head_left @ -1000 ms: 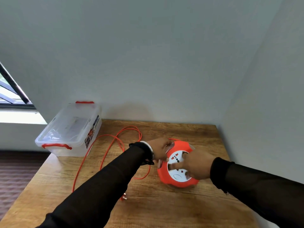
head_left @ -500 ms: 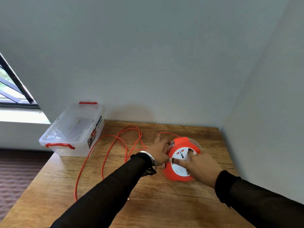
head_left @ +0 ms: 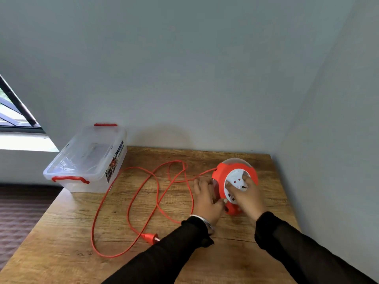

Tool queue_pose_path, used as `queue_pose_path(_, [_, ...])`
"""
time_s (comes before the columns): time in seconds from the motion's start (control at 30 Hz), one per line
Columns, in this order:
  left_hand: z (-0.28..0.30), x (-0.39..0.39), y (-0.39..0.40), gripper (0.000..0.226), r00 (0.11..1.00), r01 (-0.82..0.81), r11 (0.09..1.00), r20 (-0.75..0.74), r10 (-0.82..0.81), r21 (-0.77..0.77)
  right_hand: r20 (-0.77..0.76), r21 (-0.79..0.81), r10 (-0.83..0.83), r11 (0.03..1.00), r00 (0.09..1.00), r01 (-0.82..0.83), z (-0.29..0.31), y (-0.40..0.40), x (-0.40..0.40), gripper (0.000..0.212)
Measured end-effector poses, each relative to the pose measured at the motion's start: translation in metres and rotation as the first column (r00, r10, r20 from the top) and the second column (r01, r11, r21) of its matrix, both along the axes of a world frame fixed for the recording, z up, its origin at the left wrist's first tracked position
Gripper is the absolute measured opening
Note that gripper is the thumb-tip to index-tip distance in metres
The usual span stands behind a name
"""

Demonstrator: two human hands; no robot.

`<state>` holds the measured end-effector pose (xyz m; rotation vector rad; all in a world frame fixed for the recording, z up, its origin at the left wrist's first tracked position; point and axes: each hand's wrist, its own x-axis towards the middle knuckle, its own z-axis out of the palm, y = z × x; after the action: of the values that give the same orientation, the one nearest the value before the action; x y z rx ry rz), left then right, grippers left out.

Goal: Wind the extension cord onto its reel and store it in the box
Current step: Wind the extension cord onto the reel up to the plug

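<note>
While I watch the table:
Left hand: grips reel side.
Right hand: fingers pressed on reel's white face.
Cord: loose.

box left, reel right, cord between, on table.

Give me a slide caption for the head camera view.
Both hands grip the orange cord reel on a wooden table.
</note>
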<state>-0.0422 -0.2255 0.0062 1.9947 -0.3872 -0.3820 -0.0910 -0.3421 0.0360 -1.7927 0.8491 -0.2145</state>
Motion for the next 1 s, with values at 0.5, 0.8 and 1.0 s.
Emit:
queue_pose_path(0.5, [-0.002,0.045,0.048,0.048,0.854,-0.124,0.780,0.466,-0.230,0.613,-0.364,-0.261,0.149,0.931,0.919,-0.254,0.013,-0.052,0.007,0.076])
queue_pose_path(0.8, [0.010,0.079,0.056,0.025,0.948,-0.049,0.759,0.270,-0.169,0.649,-0.640,-0.521,0.188,0.607,0.745,-0.600,0.012,-0.042,0.014,0.049])
queue_pose_path(1.0, [0.051,0.099,0.069,0.029,0.942,-0.167,0.981,-0.310,0.130,-0.098,-0.423,-0.640,0.488,0.435,0.764,-0.633,0.021,0.014,0.037,0.029])
